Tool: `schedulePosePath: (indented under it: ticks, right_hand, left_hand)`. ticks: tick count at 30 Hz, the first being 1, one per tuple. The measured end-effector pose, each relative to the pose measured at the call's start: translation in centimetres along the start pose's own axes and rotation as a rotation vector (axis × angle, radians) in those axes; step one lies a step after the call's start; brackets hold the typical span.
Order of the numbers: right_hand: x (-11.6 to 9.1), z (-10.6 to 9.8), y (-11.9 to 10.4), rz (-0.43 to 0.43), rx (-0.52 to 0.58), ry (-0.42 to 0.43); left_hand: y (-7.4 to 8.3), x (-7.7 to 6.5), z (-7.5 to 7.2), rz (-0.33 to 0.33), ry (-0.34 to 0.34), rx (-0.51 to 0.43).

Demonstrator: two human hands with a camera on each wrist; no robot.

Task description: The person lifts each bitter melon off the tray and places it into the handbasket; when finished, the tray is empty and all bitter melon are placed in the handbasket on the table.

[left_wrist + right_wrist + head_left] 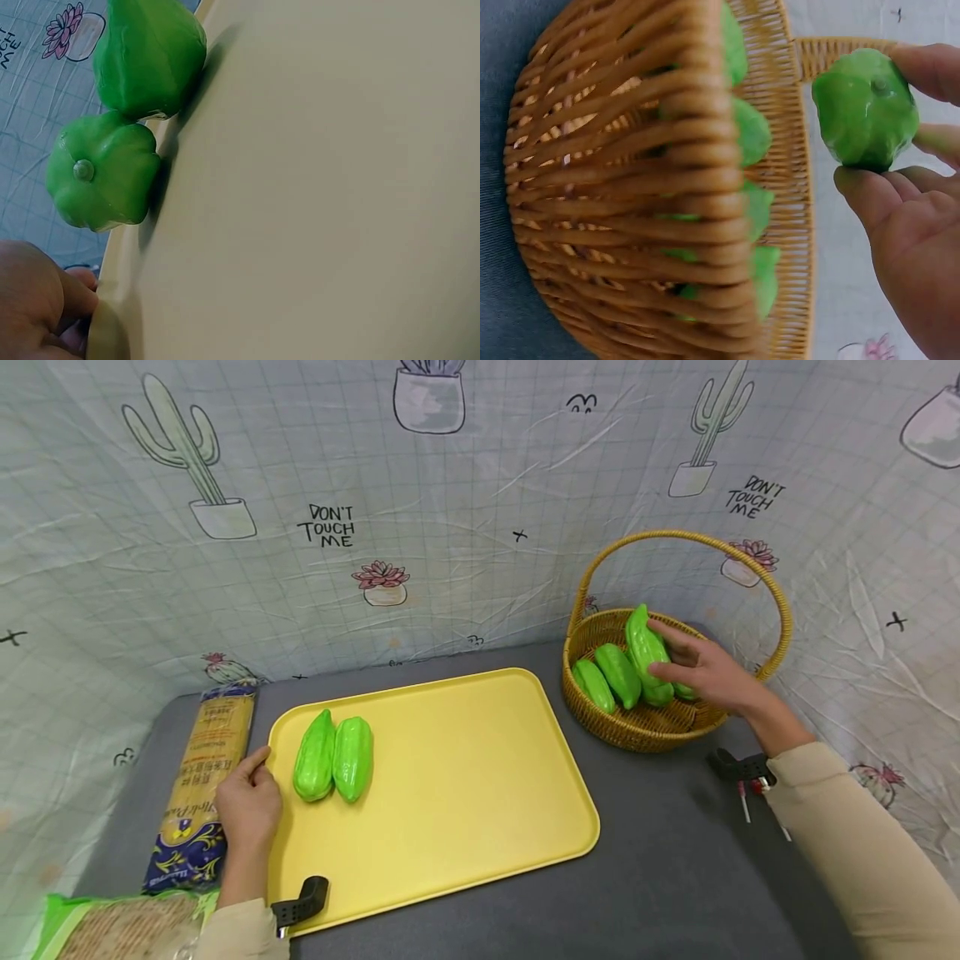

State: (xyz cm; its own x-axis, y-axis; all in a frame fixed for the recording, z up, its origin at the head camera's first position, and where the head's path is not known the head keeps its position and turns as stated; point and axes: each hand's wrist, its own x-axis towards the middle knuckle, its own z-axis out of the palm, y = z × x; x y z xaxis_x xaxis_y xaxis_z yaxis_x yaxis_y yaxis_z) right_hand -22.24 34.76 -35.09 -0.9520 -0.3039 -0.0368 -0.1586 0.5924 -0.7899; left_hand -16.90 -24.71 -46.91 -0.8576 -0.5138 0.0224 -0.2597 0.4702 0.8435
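Observation:
My right hand pinches a green ridged gourd between thumb and fingers. In the right wrist view this gourd is held beyond the rim of the wicker basket, apart from the other gourds. Several more gourds lie inside the basket. Two similar gourds rest side by side at the left end of the yellow tray. At the tray's left rim, my left hand grips the edge with curled fingers; in the left wrist view this hand is partly cut off.
A pack of noodles lies left of the tray, close beside my left hand. Nearer me is a green-edged bag. The basket's tall handle arches over its opening. A patterned cloth hangs behind the grey table.

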Motion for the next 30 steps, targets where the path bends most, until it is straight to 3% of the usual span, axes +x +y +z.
schedulePosePath:
  ticks: [11, 23, 30]
  right_hand:
    - [1.2, -0.2, 1.5, 0.098, -0.015, 0.03]
    - [1.3, -0.3, 2.0, 0.183, -0.126, 0.046]
    - [1.2, -0.4, 2.3, 0.222, -0.068, 0.052]
  left_hand:
    - [-0.1, 0.0, -0.1, -0.001, -0.007, 0.0]
    - [0.1, 0.1, -0.1, 0.015, 0.008, 0.002]
    - [0.0, 0.2, -0.1, 0.011, 0.01, 0.0]
